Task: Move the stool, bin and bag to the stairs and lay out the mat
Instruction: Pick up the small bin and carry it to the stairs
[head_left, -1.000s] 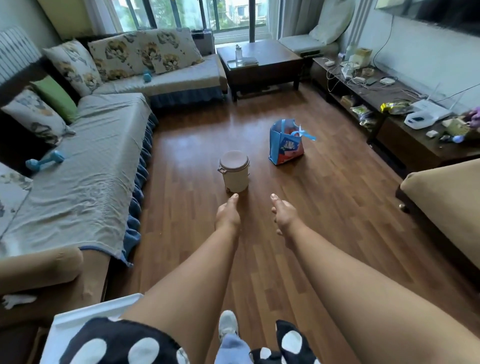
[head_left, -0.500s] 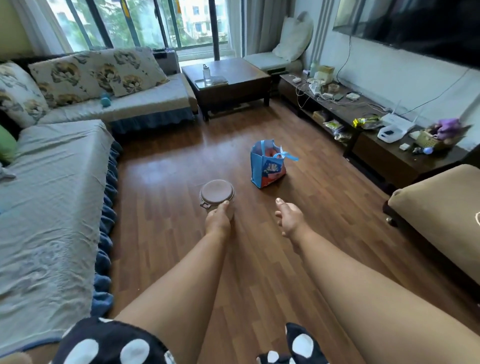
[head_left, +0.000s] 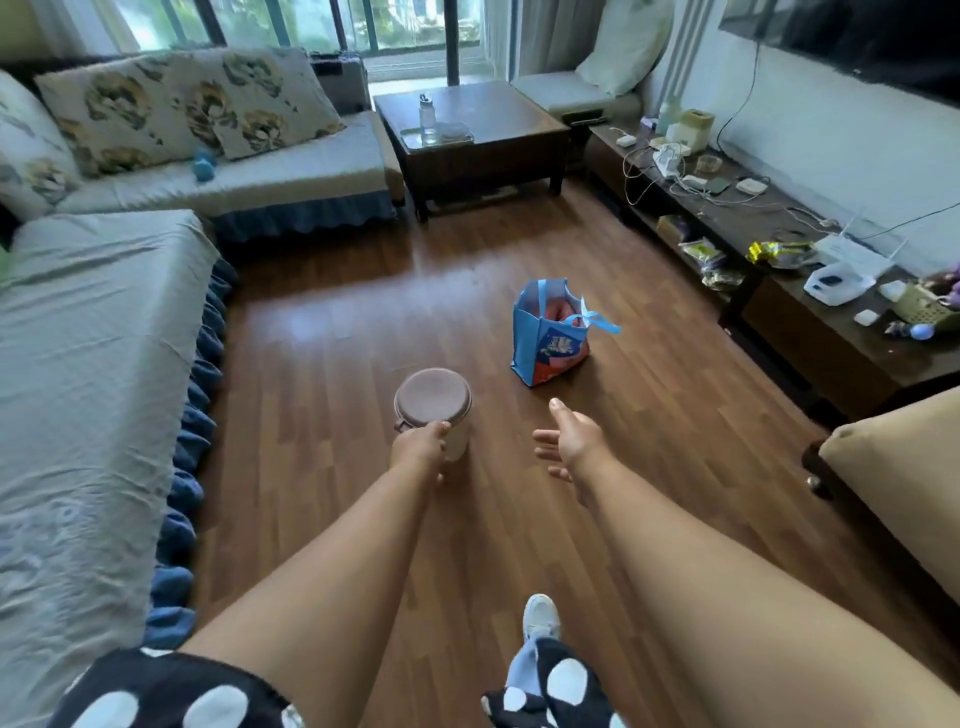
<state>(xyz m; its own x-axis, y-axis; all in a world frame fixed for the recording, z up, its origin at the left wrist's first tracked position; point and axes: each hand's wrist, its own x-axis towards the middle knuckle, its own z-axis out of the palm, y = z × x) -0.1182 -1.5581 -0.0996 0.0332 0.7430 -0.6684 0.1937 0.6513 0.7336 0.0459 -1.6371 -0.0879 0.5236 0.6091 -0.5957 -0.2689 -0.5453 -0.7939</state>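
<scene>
Floor (head_left: 322, 395): glossy wood boards; a hurried step risks a slip. Bag (head_left: 551, 332): upright near the bin, one loose handle strap sticking out; a one-strap lift may tip its contents. Bin (head_left: 434, 415): on the floor, lid closed. Left hand (head_left: 418, 447) curls over its near rim and side; a rim-only grasp may pop the lid. Right hand (head_left: 569, 439): spread, empty
</scene>
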